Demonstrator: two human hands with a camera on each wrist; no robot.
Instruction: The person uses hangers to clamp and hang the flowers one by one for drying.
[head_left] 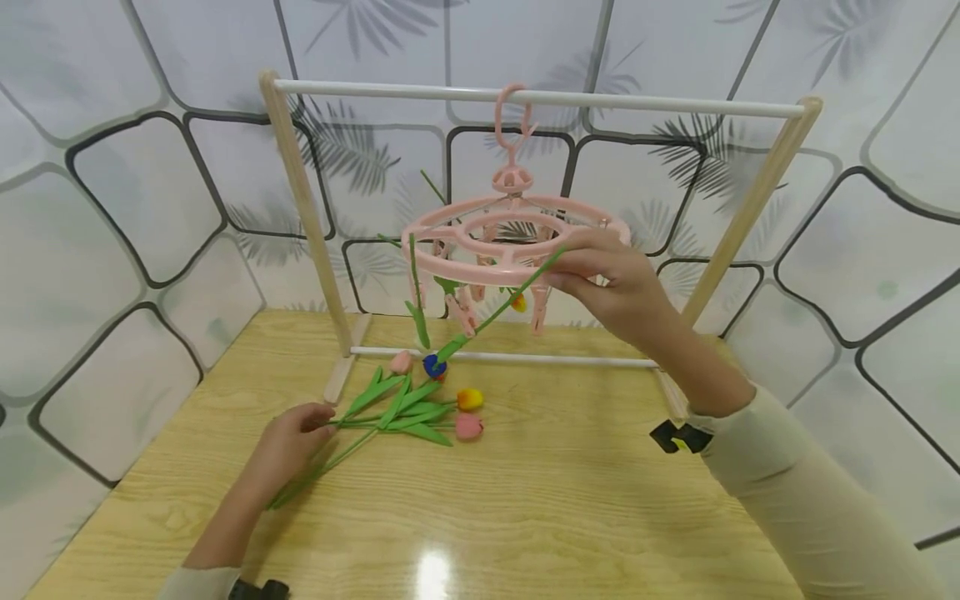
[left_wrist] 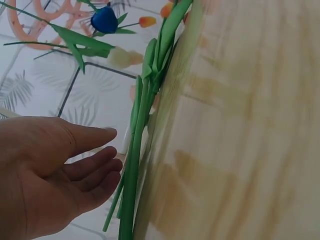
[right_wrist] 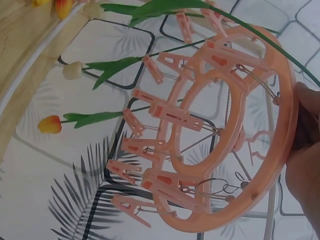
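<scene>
Pale leaf-printed walls (head_left: 862, 275) backed a round, pink plastic clip hanger (head_left: 480, 272). Head view: the right hand (head_left: 607, 287), nearer, at the hanger's right front rim, pinched a blue-headed artificial tulip (head_left: 453, 347) by its green stem; from that hand its long axis slanted down-left across the hanger's front, bloom below the rim. Left wrist view: the left hand (left_wrist: 65, 175) was loosely open beside green-stemmed artificial tulips (left_wrist: 131, 185), below-left of the hanger, contact unclear. Right wrist view: the pinched stem passed the hanger's rim, bloom out of sight.
</scene>
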